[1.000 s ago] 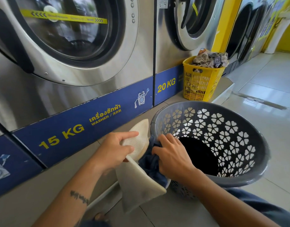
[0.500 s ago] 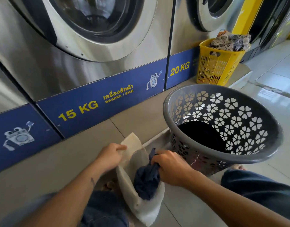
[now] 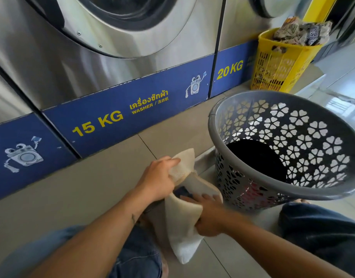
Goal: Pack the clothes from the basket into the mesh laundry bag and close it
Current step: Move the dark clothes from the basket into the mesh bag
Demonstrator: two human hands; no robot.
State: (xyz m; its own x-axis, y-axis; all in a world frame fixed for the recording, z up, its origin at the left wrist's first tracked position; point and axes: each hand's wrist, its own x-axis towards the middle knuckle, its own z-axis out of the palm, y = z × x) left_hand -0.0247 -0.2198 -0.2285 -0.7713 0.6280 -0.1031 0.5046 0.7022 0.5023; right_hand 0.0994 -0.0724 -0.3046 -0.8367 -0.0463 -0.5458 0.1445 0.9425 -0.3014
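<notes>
A cream mesh laundry bag hangs between my knees, low in the middle. My left hand grips the upper edge of its mouth and holds it apart. My right hand is pushed down into the bag's mouth, closed around a dark blue garment of which only a small patch shows. Just to the right stands the grey basket with flower-shaped holes, tilted toward me. Dark clothing lies in its bottom, and something red shows through its wall.
Steel washers with a blue band marked 15 KG and 20 KG stand on a tiled plinth right ahead. A yellow basket heaped with patterned cloth sits at the far right. My denim-clad knees flank the bag on the tiled floor.
My right hand has driven the blue garment from the bag's mouth down inside, so it is almost hidden. The bag has dropped lower between my knees, and the view tipped downward.
</notes>
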